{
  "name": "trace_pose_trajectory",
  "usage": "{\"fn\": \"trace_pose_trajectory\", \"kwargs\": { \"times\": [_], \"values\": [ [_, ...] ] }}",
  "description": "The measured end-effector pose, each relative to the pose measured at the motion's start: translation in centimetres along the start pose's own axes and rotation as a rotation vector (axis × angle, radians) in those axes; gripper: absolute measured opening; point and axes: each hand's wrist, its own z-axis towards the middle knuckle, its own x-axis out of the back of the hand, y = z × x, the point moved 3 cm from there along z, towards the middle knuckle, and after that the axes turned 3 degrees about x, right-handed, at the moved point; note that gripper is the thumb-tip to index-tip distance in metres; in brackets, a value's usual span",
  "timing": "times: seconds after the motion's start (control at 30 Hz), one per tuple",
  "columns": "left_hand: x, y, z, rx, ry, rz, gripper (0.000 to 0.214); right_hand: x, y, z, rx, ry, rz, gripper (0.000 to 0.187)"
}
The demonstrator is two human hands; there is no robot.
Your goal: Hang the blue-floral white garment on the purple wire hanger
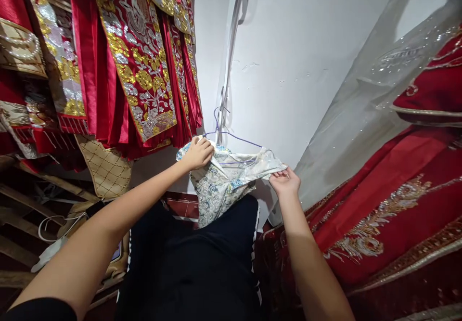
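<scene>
Your left grip (202, 152) is clamped on one shoulder of the patterned garment (213, 191); your right grip (284, 180) pinches its other sleeve edge. Garment spans between both grips, on a purple hanger (217, 129). Beyond your left grip: red embroidered costumes (144, 70).

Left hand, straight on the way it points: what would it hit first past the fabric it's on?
Past the patterned garment under the left hand, probably the purple hanger near its middle, with the white wall behind. One view leaves depth unclear.
</scene>
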Motion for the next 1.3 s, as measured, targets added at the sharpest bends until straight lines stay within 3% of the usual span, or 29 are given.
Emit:
{"fn": "trace_pose_trajectory", "kwargs": {
  "times": [0.17,0.33,0.53,0.73,0.83,0.97,1.07,1.17,1.23,1.3],
  "values": [
    [2.5,-2.8,-2.6,-0.068,-0.141,0.071,0.019,1.4,2.4,0.3,-0.105,-0.003,0.089,0.021],
    [4.8,-5.6,-4.5,-0.089,-0.209,0.17,0.02,2.9,4.9,-0.6,-0.238,0.057,-0.052,0.024],
    [5.7,-6.7,-6.5,-0.022,-0.109,0.138,0.014,3.9,8.9,-1.5,-0.287,0.087,-0.146,0.027],
    [5.9,-5.6,-7.4,0.026,-0.02,0.025,0.008,4.8,11.0,-2.2,-0.349,0.097,-0.247,0.026],
    [5.5,-4.7,-9.0,0.121,0.059,-0.048,0.006,5.6,12.2,-4.1,-0.449,0.071,-0.301,0.029],
    [3.8,-4.1,-13.1,0.351,0.218,-0.143,0.006,6.3,14.5,-7.2,-0.628,0.0,-0.371,0.029],
    [2.9,-4.1,-15.5,0.507,0.26,-0.21,0.009,5.3,15.4,-8.3,-0.695,-0.059,-0.389,0.022],
    [2.6,-3.4,-15.6,0.544,0.197,-0.295,0.008,2.7,15.2,-8.5,-0.699,-0.127,-0.384,0.014],
    [2.6,-2.0,-14.6,0.507,0.13,-0.368,0.007,0.2,15.2,-8.9,-0.701,-0.282,-0.428,0.022],
    [2.4,0.3,-13.0,0.43,0.072,-0.449,0.005,-2.3,15.6,-10.1,-0.727,-0.52,-0.53,0.025]
  ]
}}
